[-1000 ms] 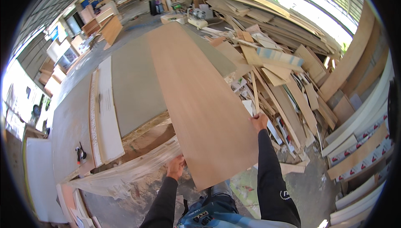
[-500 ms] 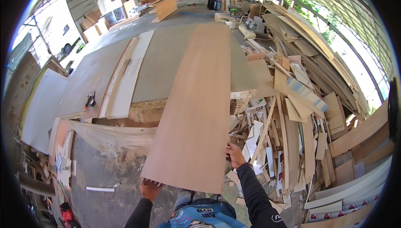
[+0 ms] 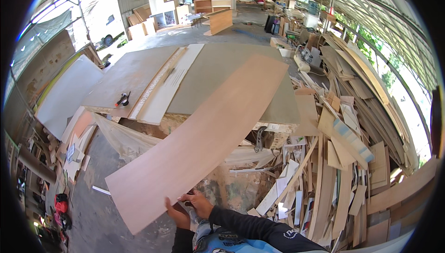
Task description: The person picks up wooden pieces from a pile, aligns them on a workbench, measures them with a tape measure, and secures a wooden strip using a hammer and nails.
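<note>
A long, light-brown wooden panel (image 3: 199, 146) slants from the lower left up to the far right. Its far part lies over the grey-green worktable; its near end hangs out above the floor. Both my hands meet at the panel's near right-hand edge. My left hand (image 3: 179, 214) is at that edge, fingers curled against it and partly hidden. Just to its right, my right hand (image 3: 200, 204) closes on the same edge, its fingers pinching the board.
The large worktable (image 3: 218, 76) carries a white strip board (image 3: 174, 90) and a small black-and-orange tool (image 3: 123, 99). A heap of wood offcuts (image 3: 320, 174) fills the right side. A plastic sheet (image 3: 118, 137) hangs below the table edge. A white strip (image 3: 101, 190) lies on the floor.
The panel has swung so its near end is further left and its far end further right. My right hand has moved left along the edge beside my left hand, which has shifted to that edge.
</note>
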